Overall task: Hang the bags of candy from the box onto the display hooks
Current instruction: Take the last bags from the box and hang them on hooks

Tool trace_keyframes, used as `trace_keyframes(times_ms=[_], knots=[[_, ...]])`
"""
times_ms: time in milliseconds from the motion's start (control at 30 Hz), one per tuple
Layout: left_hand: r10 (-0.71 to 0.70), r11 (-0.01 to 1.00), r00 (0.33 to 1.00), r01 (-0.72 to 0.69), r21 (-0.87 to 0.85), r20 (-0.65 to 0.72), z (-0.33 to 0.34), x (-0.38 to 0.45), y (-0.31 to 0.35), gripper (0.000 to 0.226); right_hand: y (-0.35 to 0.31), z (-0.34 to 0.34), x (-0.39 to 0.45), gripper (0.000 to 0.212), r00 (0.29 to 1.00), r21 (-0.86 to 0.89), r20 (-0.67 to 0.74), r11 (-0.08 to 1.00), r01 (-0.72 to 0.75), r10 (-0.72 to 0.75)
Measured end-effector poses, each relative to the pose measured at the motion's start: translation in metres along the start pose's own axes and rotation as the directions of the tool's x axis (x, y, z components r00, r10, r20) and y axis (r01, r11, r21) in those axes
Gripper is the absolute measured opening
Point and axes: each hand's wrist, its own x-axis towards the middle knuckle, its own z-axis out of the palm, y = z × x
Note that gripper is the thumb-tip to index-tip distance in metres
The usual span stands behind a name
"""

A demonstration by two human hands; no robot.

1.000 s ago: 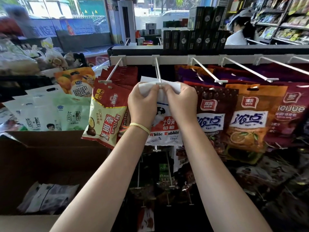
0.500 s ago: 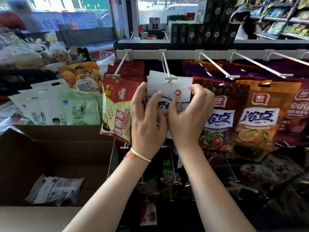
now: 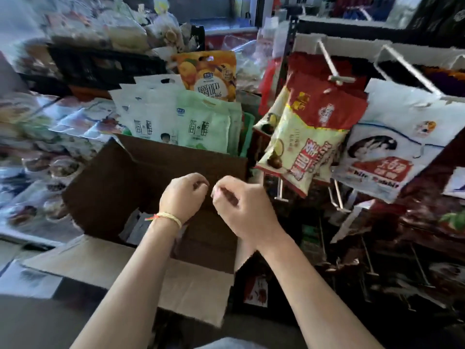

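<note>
A white White Rabbit candy bag (image 3: 392,142) hangs on a display hook (image 3: 412,71) at the right, free of both hands. Both hands hover above the open brown cardboard box (image 3: 161,172). My left hand (image 3: 183,195), with a yellow wristband, has loosely curled fingers and holds nothing. My right hand (image 3: 241,205) is beside it, fingers also loosely curled and empty. Pale candy bags (image 3: 137,226) lie low inside the box, partly hidden behind my left wrist.
Red and yellow Mylikes bags (image 3: 307,137) hang on the hook (image 3: 329,64) left of the white bag. Green and white pouches (image 3: 181,122) and an orange pouch (image 3: 208,74) stand behind the box. Bare lower hooks (image 3: 339,197) jut out at right. Packaged goods cover the left side.
Both hands let go of the white bag, which stays on the hook, and dropped down-left over the box. The view swung left and downward.
</note>
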Motion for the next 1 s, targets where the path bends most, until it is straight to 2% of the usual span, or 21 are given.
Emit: trace_keyframes(times_ms=[67,133,200,300,400,467,567,633,767,900,967,1000], knots=[[-0.087,0.994,0.985,0.075,0.084,0.150,-0.005,0.007,-0.048,0.018,0.007,0.047,0.010,0.018,0.975,0.015,0.135,0.983,-0.181,0.178],[-0.145,0.983,0.961,0.113,0.145,0.235,-0.013,0.013,-0.089,0.019,0.027,0.098,0.021,0.015,0.886,-0.001,0.238,0.913,-0.409,0.397],[-0.203,0.969,0.926,0.143,0.202,0.317,-0.020,0.022,-0.125,0.021,0.048,0.144,0.030,0.015,0.726,-0.050,0.314,0.774,-0.631,0.612],[-0.262,0.945,0.874,0.145,0.294,0.410,-0.031,0.039,-0.174,0.024,0.067,0.198,0.042,0.018,0.470,-0.005,0.416,0.519,-0.855,0.779],[-0.271,0.911,0.834,0.061,0.407,0.482,-0.033,0.055,-0.212,0.030,0.072,0.234,0.054,0.023,0.284,0.048,0.454,0.296,-0.954,0.844],[-0.274,0.883,0.774,-0.032,0.468,0.570,-0.028,0.060,-0.232,0.032,0.076,0.256,0.059,0.032,0.188,0.099,0.430,0.161,-0.982,0.883],[-0.292,0.872,0.692,-0.091,0.481,0.661,-0.018,0.067,-0.253,0.032,0.090,0.283,0.064,0.032,0.060,0.070,0.380,0.036,-0.997,0.923],[-0.265,0.892,0.700,-0.083,0.445,0.663,-0.013,0.073,-0.257,0.031,0.094,0.294,0.068,0.034,-0.021,0.026,0.365,-0.033,-0.999,0.931],[-0.148,0.925,0.765,-0.116,0.361,0.627,-0.008,0.078,-0.254,0.029,0.100,0.303,0.079,0.042,-0.093,0.031,0.370,-0.113,-0.993,0.924],[-0.075,0.934,0.781,-0.163,0.319,0.620,-0.008,0.078,-0.256,0.025,0.113,0.320,0.083,0.050,-0.117,0.061,0.386,-0.152,-0.987,0.915],[-0.046,0.941,0.805,-0.163,0.295,0.591,-0.009,0.080,-0.257,0.024,0.118,0.325,0.085,0.042,-0.142,0.077,0.389,-0.186,-0.980,0.910],[-0.035,0.946,0.817,-0.159,0.282,0.576,-0.010,0.080,-0.258,0.024,0.121,0.327,0.086,0.031,-0.149,0.089,0.379,-0.196,-0.977,0.913]])
